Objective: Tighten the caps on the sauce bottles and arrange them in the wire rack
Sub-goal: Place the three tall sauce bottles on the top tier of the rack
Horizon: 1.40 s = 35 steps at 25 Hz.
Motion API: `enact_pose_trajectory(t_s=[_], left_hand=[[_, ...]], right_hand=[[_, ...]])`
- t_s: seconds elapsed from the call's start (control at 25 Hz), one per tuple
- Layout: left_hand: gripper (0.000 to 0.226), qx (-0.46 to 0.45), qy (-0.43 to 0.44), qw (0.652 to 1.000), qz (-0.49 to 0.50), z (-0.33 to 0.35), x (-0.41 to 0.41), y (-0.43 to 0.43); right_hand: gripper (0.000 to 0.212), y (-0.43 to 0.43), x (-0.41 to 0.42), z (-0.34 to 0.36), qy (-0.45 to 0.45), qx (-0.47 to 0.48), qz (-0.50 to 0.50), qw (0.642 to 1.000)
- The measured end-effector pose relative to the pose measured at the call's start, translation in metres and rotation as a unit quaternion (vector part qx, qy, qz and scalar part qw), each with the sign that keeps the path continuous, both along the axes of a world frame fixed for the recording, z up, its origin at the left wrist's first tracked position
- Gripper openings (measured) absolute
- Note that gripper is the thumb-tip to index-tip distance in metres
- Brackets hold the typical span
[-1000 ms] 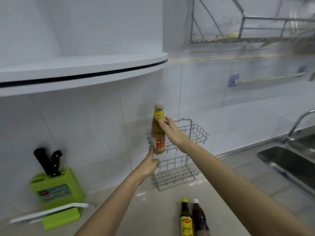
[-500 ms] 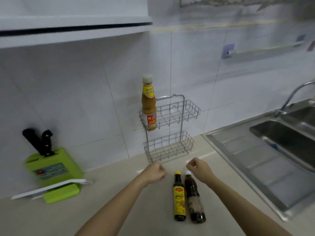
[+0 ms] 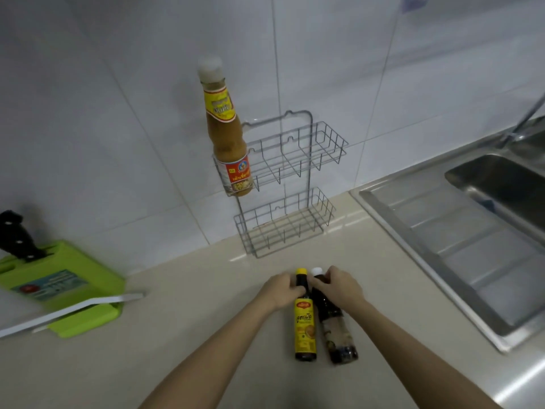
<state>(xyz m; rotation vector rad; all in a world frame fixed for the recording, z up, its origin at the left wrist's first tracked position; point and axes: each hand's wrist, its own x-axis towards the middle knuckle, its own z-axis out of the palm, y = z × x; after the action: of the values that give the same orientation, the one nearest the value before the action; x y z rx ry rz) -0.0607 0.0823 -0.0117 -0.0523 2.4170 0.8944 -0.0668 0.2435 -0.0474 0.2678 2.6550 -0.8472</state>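
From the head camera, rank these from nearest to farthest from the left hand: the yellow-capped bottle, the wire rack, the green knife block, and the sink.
Measured from the left hand:
1. Yellow-capped bottle, touching the hand, on its right.
2. Wire rack, just behind, against the wall.
3. Green knife block, far left on the counter.
4. Sink, far right; similar to the knife block, too close to call.

Beige counter: 2 bottles, rack, knife block.
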Motion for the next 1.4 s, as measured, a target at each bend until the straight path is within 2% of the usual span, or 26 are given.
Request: enact_pose_trajectory(t_s=[0.16,0.24,0.32,0.44,0.48,0.56,0.64,0.72,0.88,1.08,1.28,1.4], left_hand=[[0.026,-0.008,0.003,1.000,0.027,-0.021,-0.017,0.011],[0.023,-0.010,-0.002,0.998,0.058,-0.025,-0.021,0.014],[0.025,0.014,-0.023,0.995,0.093,-0.028,-0.022,0.018],[0.016,0.069,-0.044,0.986,0.143,-0.029,-0.020,0.013],[0.020,0.088,-0.040,0.984,0.152,-0.028,-0.020,0.009],[0.037,0.112,-0.024,0.981,0.158,-0.025,-0.019,-0.002],[0.024,0.138,-0.006,0.978,0.154,-0.018,-0.017,-0.009],[0.014,0.163,0.010,0.976,0.143,-0.010,-0.013,-0.014],[0.017,0.166,0.050,0.980,0.093,0.012,0.002,-0.020],[0.022,0.096,0.184,0.977,0.040,0.061,0.014,-0.030],[0.023,0.039,0.317,0.947,0.029,0.155,0.012,-0.040],[0.019,0.039,0.365,0.929,0.044,0.212,0.002,-0.047]], right_hand=[[0.039,0.004,-0.011,-0.004,-0.024,-0.053,-0.012,0.998],[0.037,0.009,-0.015,-0.007,-0.044,-0.142,-0.056,0.987],[0.042,0.012,-0.014,-0.005,-0.066,-0.215,-0.102,0.969],[0.047,0.016,-0.012,-0.006,-0.053,-0.247,-0.122,0.960],[0.046,0.019,-0.012,-0.004,-0.046,-0.256,-0.123,0.958],[0.037,0.026,-0.013,0.001,-0.037,-0.256,-0.088,0.962],[0.024,0.028,-0.012,0.014,-0.024,-0.236,-0.024,0.971],[0.019,0.030,-0.008,0.031,-0.005,-0.231,0.007,0.973],[0.037,0.035,-0.004,0.056,0.068,-0.203,0.001,0.977],[0.044,0.026,0.007,0.101,0.205,-0.156,-0.054,0.965],[0.051,0.008,0.008,0.192,0.324,-0.144,-0.066,0.933],[0.049,0.006,-0.003,0.253,0.378,-0.127,-0.058,0.915]])
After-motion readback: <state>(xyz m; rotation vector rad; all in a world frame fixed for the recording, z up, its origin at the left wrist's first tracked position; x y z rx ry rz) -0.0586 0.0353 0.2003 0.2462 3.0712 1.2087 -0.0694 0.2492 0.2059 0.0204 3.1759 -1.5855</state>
